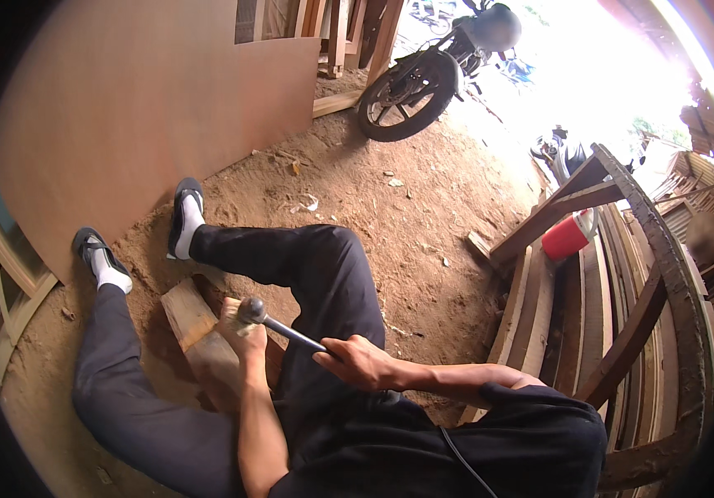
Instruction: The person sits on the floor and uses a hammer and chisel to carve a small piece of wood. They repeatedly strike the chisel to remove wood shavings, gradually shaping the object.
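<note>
My right hand (358,363) is wrapped round the dark grip of a hammer (292,334) with a slim metal shaft. Its rounded head hangs right over my left hand (241,332). That hand is closed, and the hammer head covers part of its fingers, so what it holds cannot be made out. Below it, between my legs, lies a thick wooden block (210,358) with a paler patch near its far end. My left forearm hides part of the block.
A large brown plywood sheet (149,108) leans at the far left, beyond my feet. A motorbike (413,95) stands at the far side on the dirt ground (357,199). On my right, long planks (531,307) lie stacked by a wooden frame (664,249), with a red jug (568,236) on them.
</note>
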